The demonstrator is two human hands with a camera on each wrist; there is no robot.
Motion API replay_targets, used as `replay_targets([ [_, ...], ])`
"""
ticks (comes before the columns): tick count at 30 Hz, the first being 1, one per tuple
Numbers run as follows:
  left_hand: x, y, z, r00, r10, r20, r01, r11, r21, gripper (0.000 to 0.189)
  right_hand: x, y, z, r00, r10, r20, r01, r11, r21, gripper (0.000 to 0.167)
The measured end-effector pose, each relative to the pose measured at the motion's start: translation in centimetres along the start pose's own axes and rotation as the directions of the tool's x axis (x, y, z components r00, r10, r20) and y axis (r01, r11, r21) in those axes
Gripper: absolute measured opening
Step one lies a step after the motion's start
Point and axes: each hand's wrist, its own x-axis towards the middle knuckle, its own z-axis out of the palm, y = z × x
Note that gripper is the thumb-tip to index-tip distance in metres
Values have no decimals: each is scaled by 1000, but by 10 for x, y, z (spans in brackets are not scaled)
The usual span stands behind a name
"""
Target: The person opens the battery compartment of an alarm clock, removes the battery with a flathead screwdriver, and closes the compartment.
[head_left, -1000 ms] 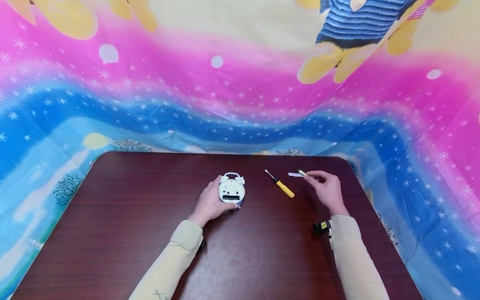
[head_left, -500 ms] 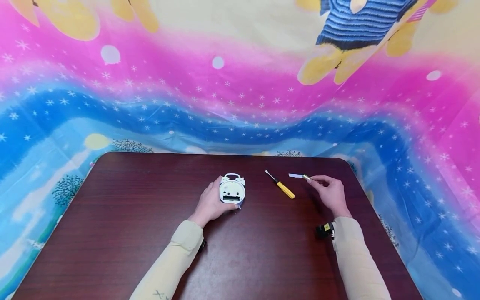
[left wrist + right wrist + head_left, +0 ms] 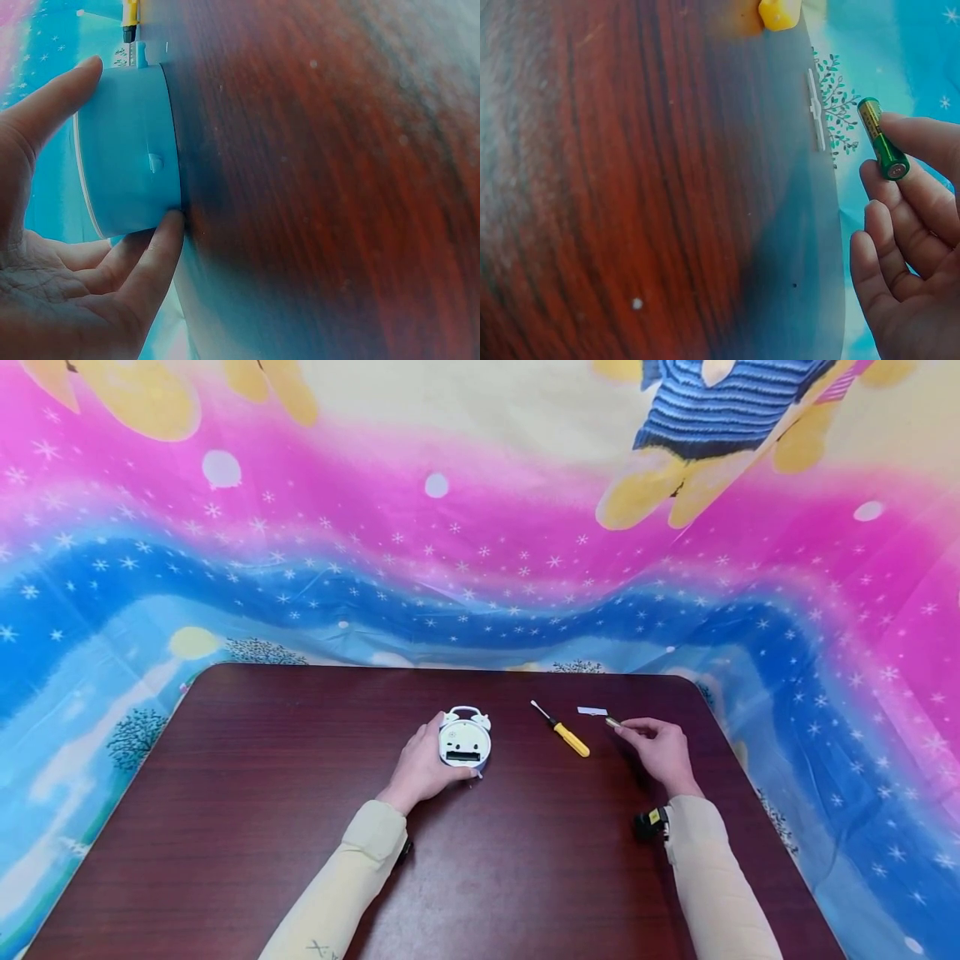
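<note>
A white twin-bell alarm clock (image 3: 465, 737) lies on its face on the table, its back with an open battery slot turned up. My left hand (image 3: 426, 766) grips its round case from the side; in the left wrist view the thumb and fingers span the case (image 3: 127, 150). Above the table at the right, my right hand (image 3: 660, 749) pinches a green and gold battery (image 3: 883, 139) between thumb and fingers. Just beyond the battery lies a small white battery cover (image 3: 592, 711). Between clock and cover rests a screwdriver (image 3: 568, 737) with a yellow handle.
The dark red-brown wooden table (image 3: 247, 793) has rounded far corners. A printed cloth (image 3: 480, 560) in pink and blue hangs behind it and along both sides. A wrist camera (image 3: 649, 823) sits on my right wrist.
My right hand has drawn back slightly to the right and toward me with the battery, away from the white cover. My left hand and the clock have stayed in place.
</note>
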Motion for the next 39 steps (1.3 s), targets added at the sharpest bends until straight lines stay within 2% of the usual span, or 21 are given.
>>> replay_targets([
  [14,0,1,0,1000,8,-4,-8,1000,2,114,-4,5,1,997,42,69,-38,998,-53,29],
  [18,0,1,-1,1000,12,-7,-12,1000,-4,114,-4,6,2,997,31,77,-26,998,-64,28],
  [27,-1,1,-1,1000,14,-9,-15,1000,-8,114,-5,8,1,994,30,110,-23,997,-67,29],
  [39,0,0,-1,1000,10,-3,-10,1000,-9,113,-3,11,0,983,67,173,-57,996,-63,32],
])
